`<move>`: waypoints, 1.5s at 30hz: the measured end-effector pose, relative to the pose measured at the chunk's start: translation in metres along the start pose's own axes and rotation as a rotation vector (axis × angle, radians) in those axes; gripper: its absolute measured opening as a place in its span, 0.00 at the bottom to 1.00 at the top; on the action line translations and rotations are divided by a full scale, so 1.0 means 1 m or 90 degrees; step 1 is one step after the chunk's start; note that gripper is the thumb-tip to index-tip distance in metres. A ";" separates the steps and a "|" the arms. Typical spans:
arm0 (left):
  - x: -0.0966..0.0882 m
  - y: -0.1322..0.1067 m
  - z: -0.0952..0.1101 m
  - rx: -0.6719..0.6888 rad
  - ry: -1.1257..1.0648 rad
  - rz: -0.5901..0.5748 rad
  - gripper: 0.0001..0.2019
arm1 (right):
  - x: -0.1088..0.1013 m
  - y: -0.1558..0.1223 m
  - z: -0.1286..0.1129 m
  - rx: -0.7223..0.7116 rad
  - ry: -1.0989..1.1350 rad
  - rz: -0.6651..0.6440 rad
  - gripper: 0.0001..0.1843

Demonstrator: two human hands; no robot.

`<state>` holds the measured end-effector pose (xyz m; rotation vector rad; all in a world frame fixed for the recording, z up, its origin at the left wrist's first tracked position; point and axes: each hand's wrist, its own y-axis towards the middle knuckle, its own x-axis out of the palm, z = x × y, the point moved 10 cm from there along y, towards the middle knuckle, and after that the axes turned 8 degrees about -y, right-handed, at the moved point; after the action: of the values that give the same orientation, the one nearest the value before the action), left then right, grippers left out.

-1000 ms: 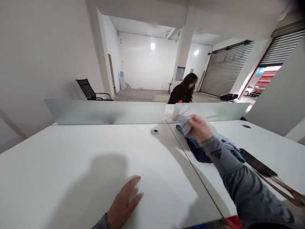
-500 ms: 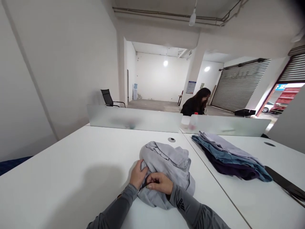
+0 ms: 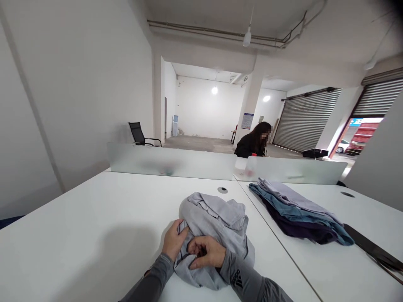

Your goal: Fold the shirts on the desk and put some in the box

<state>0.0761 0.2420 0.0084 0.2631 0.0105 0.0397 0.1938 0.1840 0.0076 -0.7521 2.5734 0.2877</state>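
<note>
A crumpled light grey garment [image 3: 217, 226] lies on the white desk [image 3: 94, 235] in front of me. My left hand [image 3: 175, 241] pinches a fold at its near left edge, fingers closed on the cloth. Beside it, my right hand [image 3: 206, 253] is curled into the same bunch of fabric, gripping it. Both wrists are in dark grey sleeves. To the right, on the adjoining desk, sits a stack of folded clothes [image 3: 299, 212]: pale lilac on top, blue beneath, dark purple at the bottom.
Frosted divider panels [image 3: 171, 161] run along the desks' far edge. A cable hole [image 3: 222, 190] lies behind the garment. A flat black object [image 3: 371, 249] rests right of the stack. A person [image 3: 253, 141] sits beyond the dividers; a black chair [image 3: 138, 134] stands by the wall.
A second ago my right hand was at the stack and my left lay flat on the desk. The grey garment now lies before me with both hands closed on it.
</note>
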 end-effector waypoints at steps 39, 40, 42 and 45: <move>0.040 -0.032 0.044 0.072 -0.060 -0.221 0.17 | -0.062 -0.020 -0.046 -0.095 0.226 0.201 0.17; 0.039 -0.031 0.044 0.078 -0.048 -0.211 0.16 | -0.050 -0.018 -0.054 -0.127 0.200 0.153 0.18; 0.037 -0.029 0.044 0.090 -0.041 -0.199 0.14 | -0.037 -0.019 -0.066 -0.166 0.160 0.095 0.21; 0.032 -0.024 0.044 0.107 -0.063 -0.192 0.15 | -0.037 -0.022 -0.070 -0.172 0.113 0.101 0.26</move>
<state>0.1097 0.2087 0.0442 0.4281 -0.0452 -0.2748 0.2093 0.1610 0.0848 -0.6926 2.8025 0.6556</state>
